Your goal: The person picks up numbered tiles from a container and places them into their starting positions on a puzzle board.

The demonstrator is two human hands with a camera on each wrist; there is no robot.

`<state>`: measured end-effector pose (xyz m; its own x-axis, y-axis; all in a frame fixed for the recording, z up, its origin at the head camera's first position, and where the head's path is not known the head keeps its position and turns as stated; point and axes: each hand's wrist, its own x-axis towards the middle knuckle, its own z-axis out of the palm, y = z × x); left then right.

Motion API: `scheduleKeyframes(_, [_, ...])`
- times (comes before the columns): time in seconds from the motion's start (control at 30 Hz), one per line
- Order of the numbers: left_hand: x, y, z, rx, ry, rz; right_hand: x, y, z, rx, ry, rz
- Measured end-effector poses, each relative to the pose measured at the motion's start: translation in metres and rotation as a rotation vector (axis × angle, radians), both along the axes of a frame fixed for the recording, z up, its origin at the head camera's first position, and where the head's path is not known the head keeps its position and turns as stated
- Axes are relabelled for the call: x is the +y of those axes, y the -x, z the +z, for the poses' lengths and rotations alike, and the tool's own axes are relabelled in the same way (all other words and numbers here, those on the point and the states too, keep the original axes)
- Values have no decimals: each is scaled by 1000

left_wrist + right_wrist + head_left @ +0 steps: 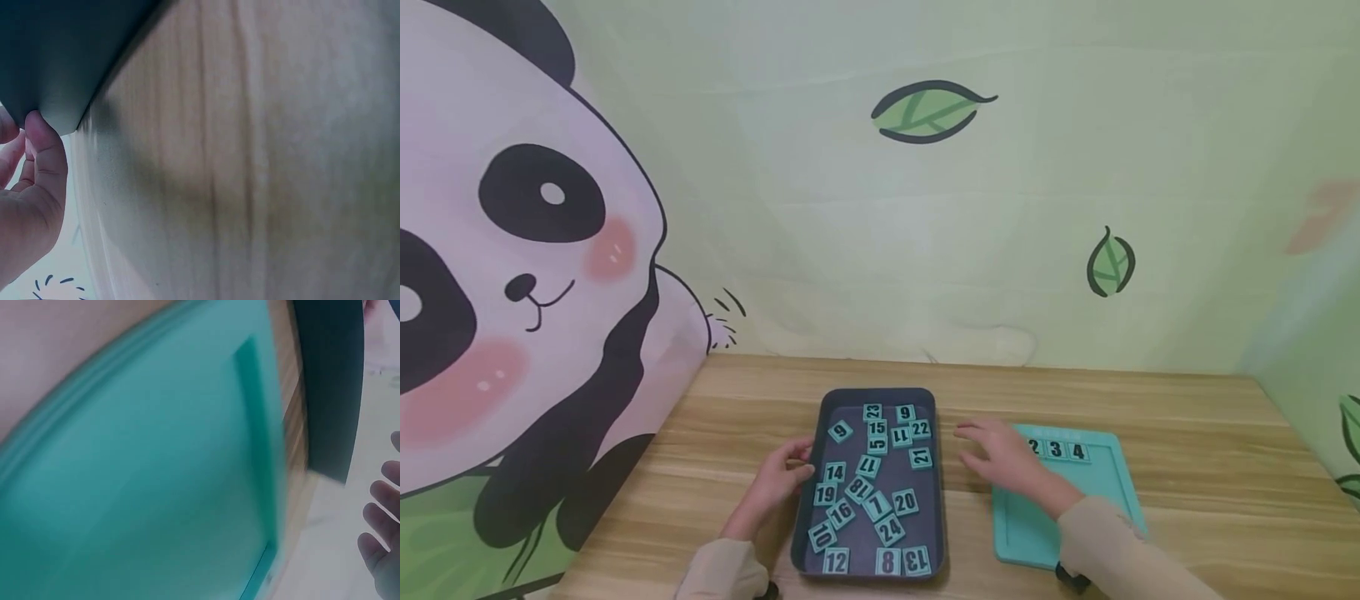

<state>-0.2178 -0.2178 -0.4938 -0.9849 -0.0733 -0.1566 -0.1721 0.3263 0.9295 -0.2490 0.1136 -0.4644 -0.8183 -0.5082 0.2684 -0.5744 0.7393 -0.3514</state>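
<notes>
"What's the left hand (777,478) doing?"

"Gripping the side of the dark tray (895,471), number tiles (906,501) scattered inside. Right hand (1006,460) is empty, fingers loosely spread, over the teal board (1108,487) where 2, 3, 4 sit lined up."

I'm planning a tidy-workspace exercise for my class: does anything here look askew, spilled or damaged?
The number tiles in the dark tray lie askew: tile 21 is turned sideways, unlike the straight 2-3-4 row on the teal board. Nothing visible looks spilled or damaged.
</notes>
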Motion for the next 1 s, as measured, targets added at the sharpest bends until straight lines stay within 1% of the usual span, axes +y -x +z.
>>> scheduleKeyframes(0.07, [1, 0, 0, 0, -6, -2, -10, -1, 1, -19, -12, 37])
scheduleKeyframes(0.13, [1, 0, 1, -2, -7, -1, -19, -2, 2, -15, -37, 83])
scheduleKeyframes(0.3, [2, 0, 2, -15, 1, -2, -41, -2, 1, -27, -140, 184])
scheduleKeyframes(0.37, [2, 0, 1, -16, -1, -5, -49, -1, -1, -57, -185, 202])
scheduleKeyframes(0.57, [2, 0, 1, -24, -3, -11, -70, 3, -8, -136, -293, 226])
scheduleKeyframes(0.8, [1, 0, 2, -51, -6, -5, -88, 9, -12, -195, -346, 231])
scheduleKeyframes(1.0, [0, 0, 1, -50, -9, -2, -99, 14, -14, -222, -383, 210])
